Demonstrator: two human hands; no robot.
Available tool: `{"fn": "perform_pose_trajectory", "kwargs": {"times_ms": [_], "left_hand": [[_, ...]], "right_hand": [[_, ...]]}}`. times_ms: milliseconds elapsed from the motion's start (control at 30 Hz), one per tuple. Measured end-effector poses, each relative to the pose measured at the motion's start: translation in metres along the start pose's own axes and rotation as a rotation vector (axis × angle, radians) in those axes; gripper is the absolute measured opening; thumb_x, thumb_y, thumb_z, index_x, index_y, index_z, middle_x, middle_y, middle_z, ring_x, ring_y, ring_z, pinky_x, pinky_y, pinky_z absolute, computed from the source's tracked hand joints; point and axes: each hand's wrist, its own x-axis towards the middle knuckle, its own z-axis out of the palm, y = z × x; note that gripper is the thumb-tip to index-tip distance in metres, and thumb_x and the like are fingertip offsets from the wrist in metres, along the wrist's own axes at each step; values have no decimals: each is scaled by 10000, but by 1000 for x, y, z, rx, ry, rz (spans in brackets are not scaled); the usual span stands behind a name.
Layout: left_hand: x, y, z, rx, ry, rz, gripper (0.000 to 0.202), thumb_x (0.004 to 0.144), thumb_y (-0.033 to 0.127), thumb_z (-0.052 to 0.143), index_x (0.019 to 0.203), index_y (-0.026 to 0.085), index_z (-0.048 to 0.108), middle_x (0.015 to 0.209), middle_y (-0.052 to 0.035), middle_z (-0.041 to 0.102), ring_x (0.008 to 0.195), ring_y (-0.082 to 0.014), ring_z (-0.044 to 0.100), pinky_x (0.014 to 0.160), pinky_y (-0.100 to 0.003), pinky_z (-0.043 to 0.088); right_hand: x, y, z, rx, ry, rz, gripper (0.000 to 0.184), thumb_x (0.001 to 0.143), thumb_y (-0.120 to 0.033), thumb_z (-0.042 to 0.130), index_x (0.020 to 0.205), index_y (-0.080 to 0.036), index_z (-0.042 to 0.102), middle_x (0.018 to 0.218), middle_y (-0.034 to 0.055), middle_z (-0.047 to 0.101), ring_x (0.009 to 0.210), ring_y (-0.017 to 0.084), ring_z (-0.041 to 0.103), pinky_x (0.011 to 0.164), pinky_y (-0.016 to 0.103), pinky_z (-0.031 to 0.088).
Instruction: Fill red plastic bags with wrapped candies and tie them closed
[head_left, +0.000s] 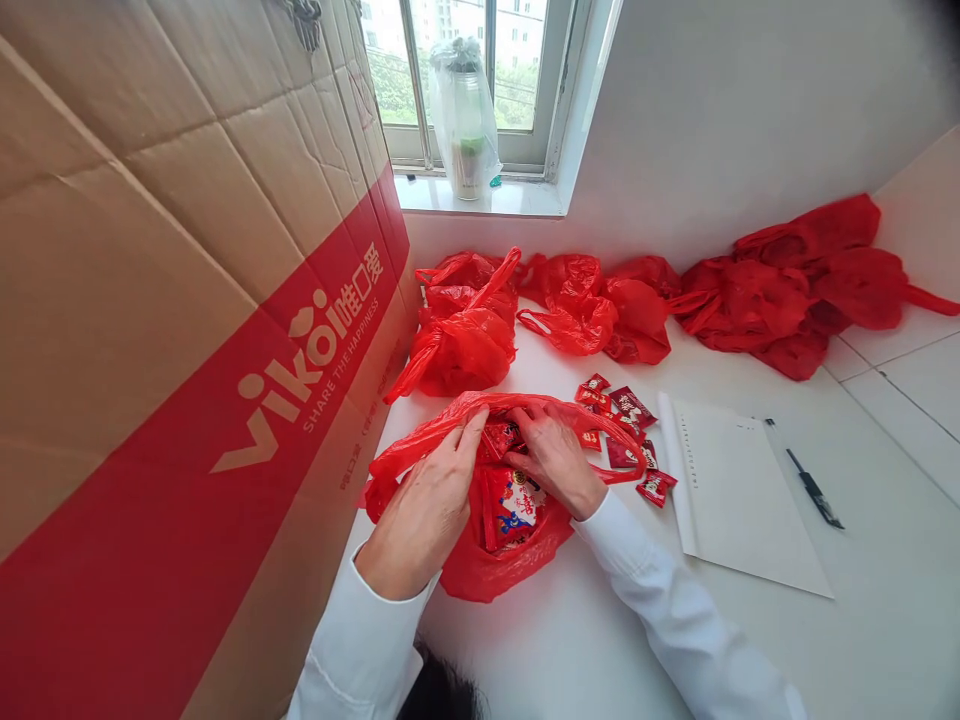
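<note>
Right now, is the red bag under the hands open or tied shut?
Open. The left hand and right hand spread the red bag's mouth, and a printed packet shows inside.

- A big cardboard box (172, 330) with a red band and white lettering stands at the left edge of the white counter (862, 620).
- A tied red bag (461, 340) sits just beside the box.
- More red bags (600, 305) lie along the wall, with a heap of them (795, 280) in the corner.
- A white sheet of paper (739, 495) lies flat, with a dark pen (815, 490) near its right edge.
- On the windowsill (517, 200) stands a jar wrapped in clear plastic (465, 120).
</note>
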Motion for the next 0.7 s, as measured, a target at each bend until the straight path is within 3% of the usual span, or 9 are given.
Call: {"fn": "perform_pose_trajectory", "kwargs": {"times_ms": [133,267,400,700], "left_hand": [[-3,0,-1,35,7,-29,785,766,-60,211,1494,210,98,1530,-77,282,1350,-256,379,1024,-455,443],[-3,3,-2,25,-10,-21,821,734,-76,218,1495,201,84,1538,-63,265,1393,-254,304,1033,-447,437],[-1,6,-1,-4,-31,-32,842,721,-75,226,1495,225,85,1547,-34,249,1397,-259,293,1019,-447,456],[-5,6,1,23,-2,-13,831,725,-75,225,1494,213,102,1532,-41,285,1359,-261,367,989,-409,479]], "right_hand": [[-7,3,-13,96,37,68,199,870,-146,457,1019,-160,588,890,65,659,791,182,598,701,273,413],[-17,13,-27,105,158,168,235,902,-142,355,848,-179,581,659,15,590,561,142,508,571,259,339],[-25,23,-38,142,185,180,203,905,-194,396,794,-189,566,632,6,571,553,140,495,550,252,317],[-33,23,-44,180,161,167,206,912,-162,409,892,-199,611,696,1,602,618,148,539,570,249,339]]}}
